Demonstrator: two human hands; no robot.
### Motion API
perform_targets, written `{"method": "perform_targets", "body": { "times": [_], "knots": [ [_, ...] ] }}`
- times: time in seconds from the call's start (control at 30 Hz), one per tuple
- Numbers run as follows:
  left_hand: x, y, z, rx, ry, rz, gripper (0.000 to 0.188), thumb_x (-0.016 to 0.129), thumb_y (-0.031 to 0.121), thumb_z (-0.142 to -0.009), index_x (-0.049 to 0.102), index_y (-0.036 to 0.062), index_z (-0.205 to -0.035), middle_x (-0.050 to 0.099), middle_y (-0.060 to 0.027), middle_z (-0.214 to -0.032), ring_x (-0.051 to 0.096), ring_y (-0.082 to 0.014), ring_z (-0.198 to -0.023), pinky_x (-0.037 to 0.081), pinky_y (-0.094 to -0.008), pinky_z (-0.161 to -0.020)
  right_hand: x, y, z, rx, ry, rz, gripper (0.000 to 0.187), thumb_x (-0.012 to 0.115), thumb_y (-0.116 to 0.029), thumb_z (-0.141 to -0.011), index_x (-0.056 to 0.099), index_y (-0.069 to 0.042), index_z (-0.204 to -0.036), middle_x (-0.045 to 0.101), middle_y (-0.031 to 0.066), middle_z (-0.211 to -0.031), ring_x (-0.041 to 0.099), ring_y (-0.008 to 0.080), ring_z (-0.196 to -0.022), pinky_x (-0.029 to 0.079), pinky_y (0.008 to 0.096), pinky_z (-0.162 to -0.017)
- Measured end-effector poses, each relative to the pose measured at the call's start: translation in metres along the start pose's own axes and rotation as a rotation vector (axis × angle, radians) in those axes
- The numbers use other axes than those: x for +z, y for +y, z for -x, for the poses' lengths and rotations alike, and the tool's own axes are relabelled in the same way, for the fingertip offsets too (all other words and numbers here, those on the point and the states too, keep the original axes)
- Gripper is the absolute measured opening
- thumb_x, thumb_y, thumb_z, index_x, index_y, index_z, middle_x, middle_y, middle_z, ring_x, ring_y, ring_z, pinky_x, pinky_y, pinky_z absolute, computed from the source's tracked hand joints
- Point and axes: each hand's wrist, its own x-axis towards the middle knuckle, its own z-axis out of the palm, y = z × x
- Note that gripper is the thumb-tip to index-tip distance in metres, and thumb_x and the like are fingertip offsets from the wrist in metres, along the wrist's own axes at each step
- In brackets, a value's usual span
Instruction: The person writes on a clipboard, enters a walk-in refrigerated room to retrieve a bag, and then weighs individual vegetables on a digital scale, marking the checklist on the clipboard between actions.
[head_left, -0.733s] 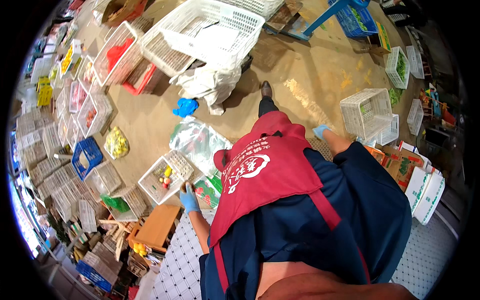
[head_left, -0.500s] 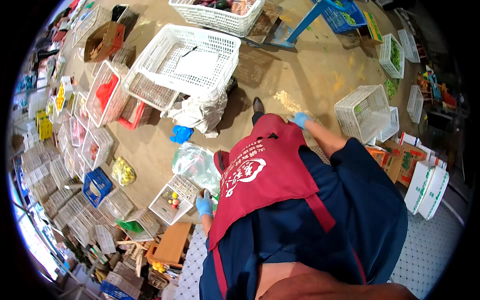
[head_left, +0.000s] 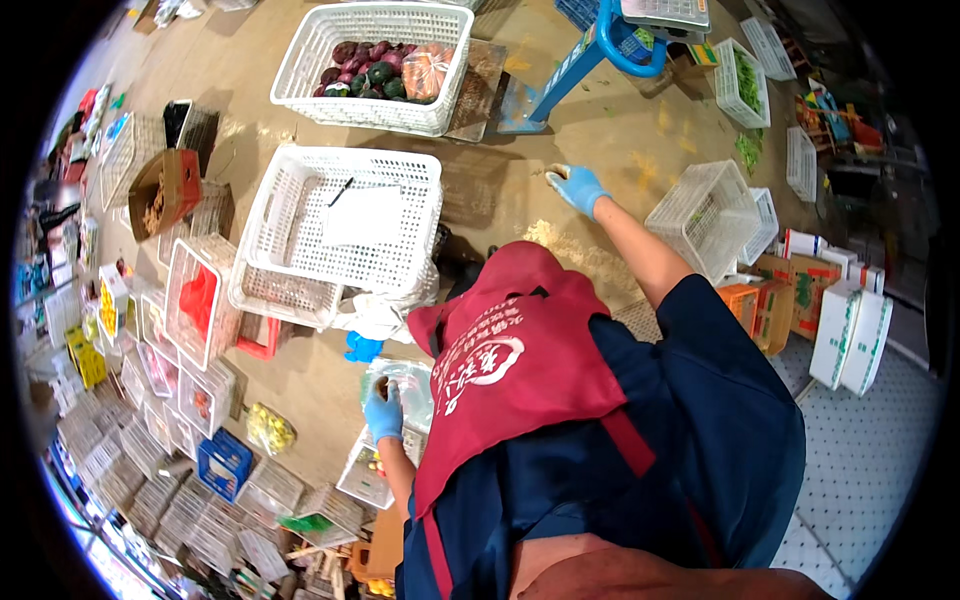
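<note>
My right hand (head_left: 578,188), in a blue glove with bare fingertips, reaches forward over the floor. Its fingers look loosely apart and nothing shows in them. My left hand (head_left: 383,408), gloved the same way, hangs above a clear plastic bag (head_left: 408,385), fingers slightly curled and seemingly holding nothing. Ahead to the left, a white crate (head_left: 262,225) rests on another crate and holds a white sheet of paper (head_left: 362,216) with a black pen (head_left: 341,191). Beyond it, a white crate (head_left: 290,75) contains purple-red and dark green vegetables plus a bag of orange produce (head_left: 427,70).
The far crate sits on a platform scale with a blue post (head_left: 565,80). Stacked crates and a cardboard box (head_left: 165,195) line the left. On the right stand an upended crate (head_left: 703,215), white boxes (head_left: 852,335) and a crate of greens (head_left: 745,80). Yellowish debris (head_left: 570,245) lies ahead.
My view has shifted forward, showing more of the far crate and scale. My right arm has stretched further forward, and my left hand has moved forward from beside the small fruit crate.
</note>
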Motion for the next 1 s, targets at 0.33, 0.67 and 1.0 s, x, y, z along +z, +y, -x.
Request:
{"method": "perform_targets", "body": {
  "times": [0.33,0.67,1.0],
  "knots": [
    [-0.060,0.106,-0.145,0.248,0.007,-0.383,0.037,0.058,0.035,-0.087,0.062,0.0093,-0.113,0.066,-0.0157,-0.099,0.064,-0.0326,-0.090,0.050,-0.0413,-0.079,0.040,-0.082,-0.021,-0.103,0.007,-0.112,0.030,0.055,-0.026,-0.092,0.062,-0.006,-0.114,0.066,0.0172,-0.100,0.065,0.0302,-0.092,0.050,0.0355,-0.079],
    [-0.041,0.126,-0.298,-0.031,-0.115,-0.327,0.042,0.055,0.041,-0.089,0.060,0.0106,-0.117,0.065,-0.0152,-0.108,0.063,-0.0317,-0.098,0.049,-0.0426,-0.084,0.221,-0.218,-0.216,-0.513,-0.594,0.362,0.039,0.049,-0.033,-0.092,0.056,-0.010,-0.122,0.063,0.0189,-0.110,0.061,0.0352,-0.099,0.048,0.0432,-0.084],
    [0.026,0.033,-0.526,-0.168,0.026,-0.480,0.047,0.054,0.040,-0.089,0.052,0.0118,-0.126,0.061,-0.0142,-0.114,0.060,-0.0300,-0.106,0.047,-0.0430,-0.092,0.472,-0.277,-0.338,-0.756,-0.544,0.624,0.033,0.046,-0.025,-0.095,0.052,-0.010,-0.124,0.062,0.0173,-0.112,0.063,0.0348,-0.097,0.051,0.0452,-0.085]
  ]
}}
